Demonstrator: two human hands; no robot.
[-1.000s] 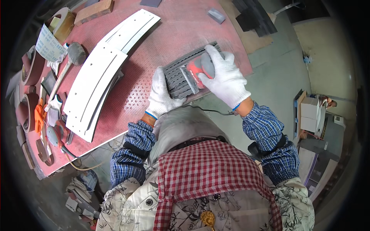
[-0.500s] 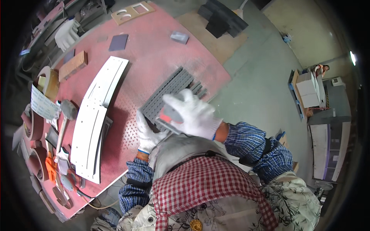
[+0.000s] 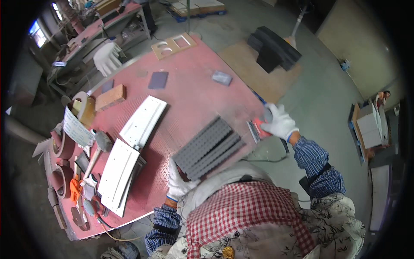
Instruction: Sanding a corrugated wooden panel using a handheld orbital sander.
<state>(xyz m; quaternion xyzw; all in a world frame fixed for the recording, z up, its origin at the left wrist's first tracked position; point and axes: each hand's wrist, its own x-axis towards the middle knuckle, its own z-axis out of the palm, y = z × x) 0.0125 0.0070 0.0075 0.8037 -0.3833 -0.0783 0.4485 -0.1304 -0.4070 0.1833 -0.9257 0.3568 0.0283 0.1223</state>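
Note:
A row of dark grey strips with small notches or holes (image 3: 207, 149) lies side by side on the red table, near its front edge. My gloved left hand (image 3: 177, 183) grips the near left end of these strips, with its fingers along their edge. Off to the right, by the table's right edge, my gloved right hand (image 3: 279, 124) is closed around a red-and-grey handheld sander (image 3: 258, 128). The sander is tilted, its flat pad turned toward the strips and apart from them. A dark cord shows below it.
White curved panels (image 3: 117, 177) lie left of the strips. Beyond them are a brick-like block (image 3: 111, 97), a mallet (image 3: 103, 141), abrasive rolls (image 3: 62, 181) and orange-handled scissors (image 3: 75, 187). A grey block (image 3: 221, 77) and a board with cutouts (image 3: 173, 46) lie farther back.
My right hand has lifted the sander off the strips and swung it right to the table edge. The strips now show fully. My left hand stays at their end; the view has shifted.

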